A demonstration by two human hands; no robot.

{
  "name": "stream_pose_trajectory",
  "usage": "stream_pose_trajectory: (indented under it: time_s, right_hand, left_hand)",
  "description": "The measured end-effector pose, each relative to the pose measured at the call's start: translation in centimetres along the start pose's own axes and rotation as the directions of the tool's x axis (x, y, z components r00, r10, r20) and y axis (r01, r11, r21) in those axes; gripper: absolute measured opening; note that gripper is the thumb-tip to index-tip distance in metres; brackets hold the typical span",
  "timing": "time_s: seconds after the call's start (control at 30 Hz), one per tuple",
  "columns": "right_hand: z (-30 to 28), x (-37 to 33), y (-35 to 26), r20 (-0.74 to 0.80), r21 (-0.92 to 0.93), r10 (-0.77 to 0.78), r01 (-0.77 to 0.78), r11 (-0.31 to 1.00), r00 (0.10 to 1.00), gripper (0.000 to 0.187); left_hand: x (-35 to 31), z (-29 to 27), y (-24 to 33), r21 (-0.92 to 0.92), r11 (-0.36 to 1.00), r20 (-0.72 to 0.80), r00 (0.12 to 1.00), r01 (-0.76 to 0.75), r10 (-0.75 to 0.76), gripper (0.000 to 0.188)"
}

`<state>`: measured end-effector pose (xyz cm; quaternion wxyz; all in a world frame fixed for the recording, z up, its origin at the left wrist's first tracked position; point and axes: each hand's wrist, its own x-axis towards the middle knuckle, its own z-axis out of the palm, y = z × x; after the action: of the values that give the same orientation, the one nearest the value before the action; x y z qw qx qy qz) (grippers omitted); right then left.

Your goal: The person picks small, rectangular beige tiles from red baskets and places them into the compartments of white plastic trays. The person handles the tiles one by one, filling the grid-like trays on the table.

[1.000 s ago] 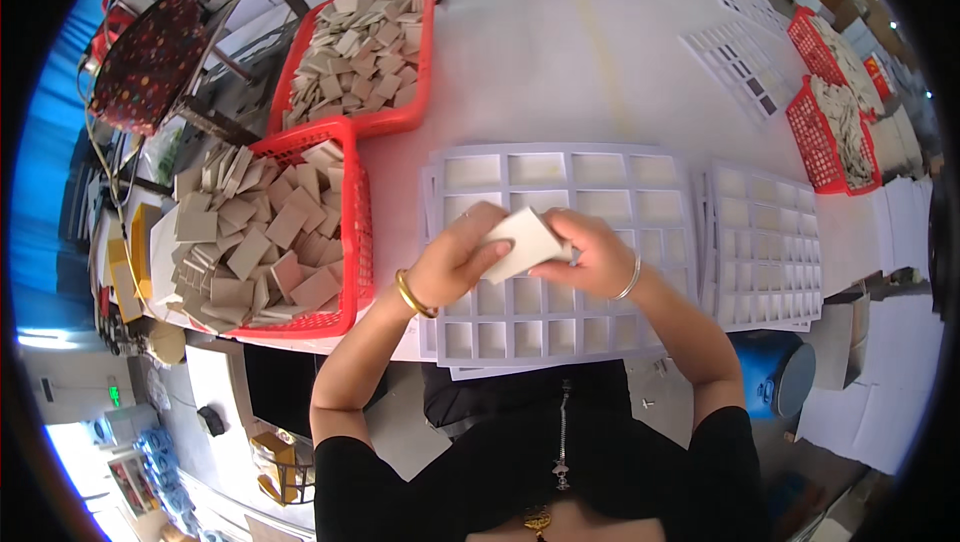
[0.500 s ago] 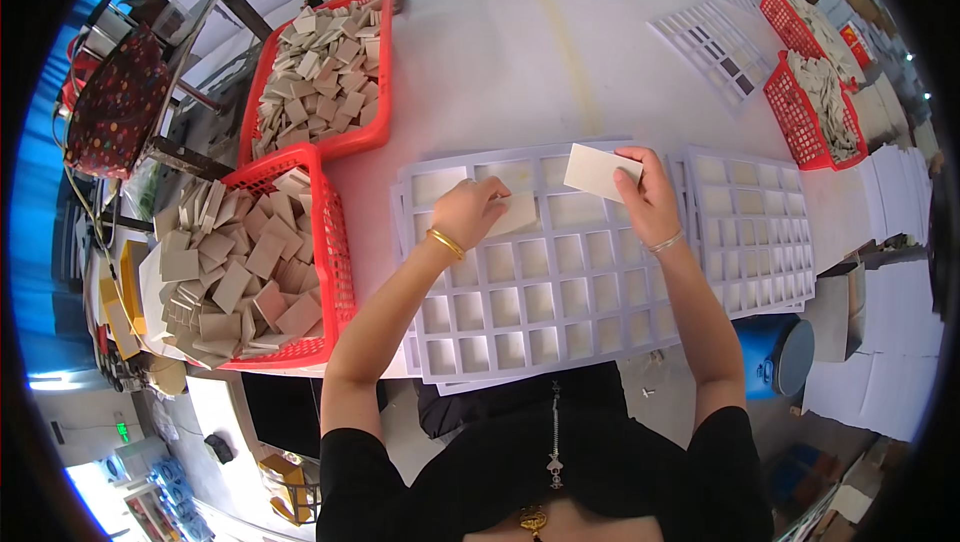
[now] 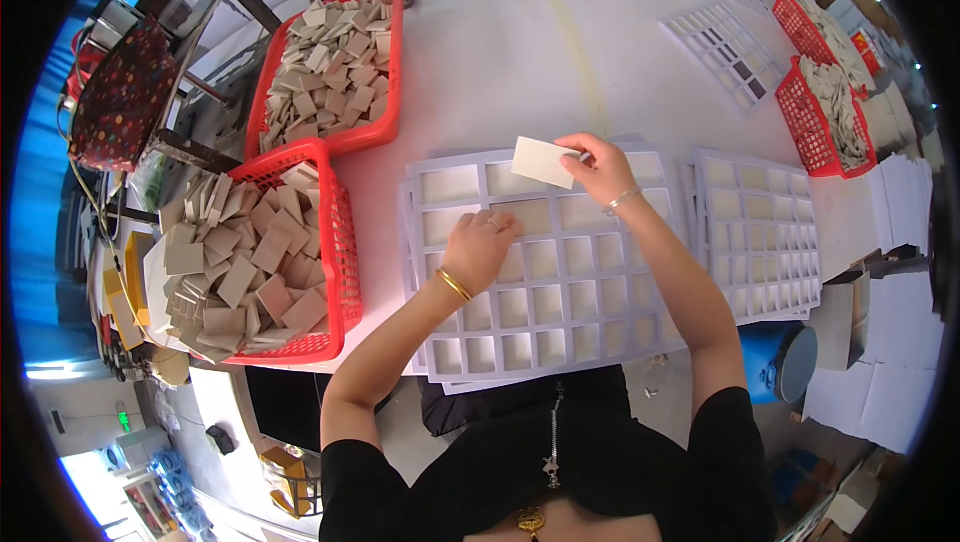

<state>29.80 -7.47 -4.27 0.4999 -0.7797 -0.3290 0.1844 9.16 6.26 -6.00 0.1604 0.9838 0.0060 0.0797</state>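
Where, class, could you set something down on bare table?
Bare tabletop lies between the upper-left red basket and upper-right grid panels; narrowly, between the lower-left basket and front grid tray. Crowded: both baskets, packed with tiles.

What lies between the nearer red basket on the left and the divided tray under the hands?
In the head view, only a strip of white tabletop separates the red basket from the divided tray; the left forearm crosses above its near end.

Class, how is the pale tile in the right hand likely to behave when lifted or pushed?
The tile is probably stiff: the right hand grips one end, and the rest shows no sag. It may be light, since one hand carries it. Flat and square-cornered, it would likely slide rather than roll.
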Motion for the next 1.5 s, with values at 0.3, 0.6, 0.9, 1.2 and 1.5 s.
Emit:
stream_pose_trajectory:
  time_s: [0.3, 0.6, 0.9, 1.2, 1.5]
  right_hand:
    - [4.2, 3.0, 1.3, 0.179, -0.284, -0.074, 0.124, 0.951, 0.981, 0.016]
    - [6.0, 1.7, 0.5, 0.328, -0.672, -0.310, 0.451, 0.587, 0.892, 0.014]
    - [6.1, 1.2, -2.3, 0.446, -0.781, -0.028, 0.404, 0.476, 0.895, 0.015]
    - [7.4, -0.2, -1.2, 0.399, -0.768, -0.120, 0.403, 0.498, 0.909, 0.018]
    - [5.7, 0.2, -2.8, 0.433, -0.691, -0.065, 0.377, 0.616, 0.899, 0.017]
  left_hand:
    - [-0.1, -0.5, 0.3, 0.046, 0.999, 0.083, 0.997, -0.016, 0.012, 0.028]
    - [1.5, -1.7, -0.1, 0.057, 0.996, 0.313, 0.948, -0.075, 0.054, 0.026]
    - [4.1, -6.3, -8.3, -0.056, 0.998, 0.057, 0.998, 0.041, -0.038, 0.015]
    - [9.3, -13.4, -28.6, 0.064, 0.730, -0.463, 0.668, 0.681, -0.582, 0.065]
    - [14.7, -10.6, -36.9, 0.401, 0.551, -0.281, 0.671, 0.732, -0.686, 0.054]
